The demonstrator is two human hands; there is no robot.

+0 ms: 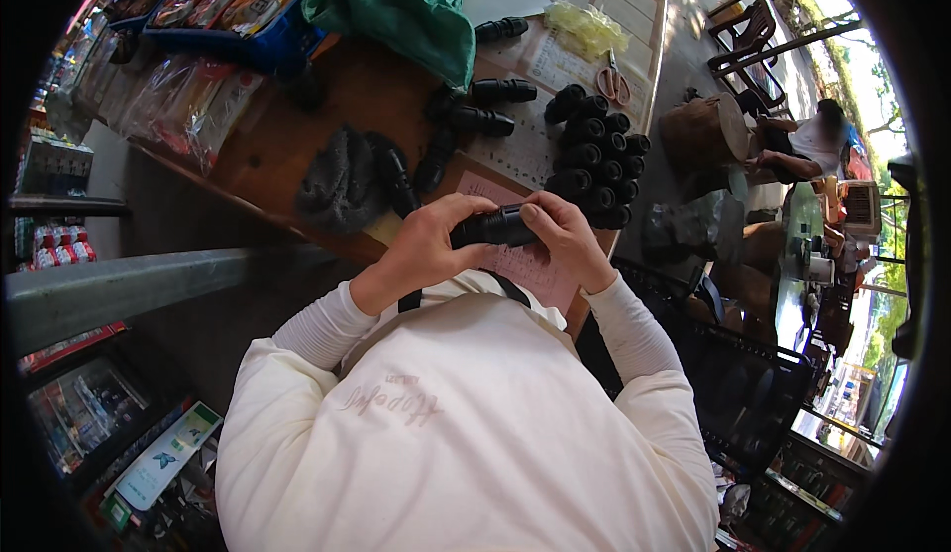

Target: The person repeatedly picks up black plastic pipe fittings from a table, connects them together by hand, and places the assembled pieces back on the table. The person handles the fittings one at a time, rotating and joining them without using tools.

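Observation:
A black ribbed cylinder (pixel 492 226) lies sideways between my hands, just in front of my chest above the table's near edge. My left hand (pixel 414 253) grips its left end, thumb and fingers round it. On its right end my right hand (pixel 572 238) is closed, with the thumb pressed on top. Behind my hands several loose black cylinders (pixel 482 121) of a like kind lie on the table. More of them are stacked in a pile (pixel 597 151) to the right. One cylinder (pixel 394 172) leans by a dark grey fuzzy cloth (pixel 342 180).
The wooden table (pixel 267 156) also bears a green cloth (pixel 406 17), scissors (pixel 613 82), yellowish crumpled netting (pixel 584 30), a pink paper sheet (pixel 525 270) and clear plastic bags (pixel 188 106). A blue crate (pixel 267 49) holds packets. A metal rail (pixel 168 294) runs at left. People sit far right.

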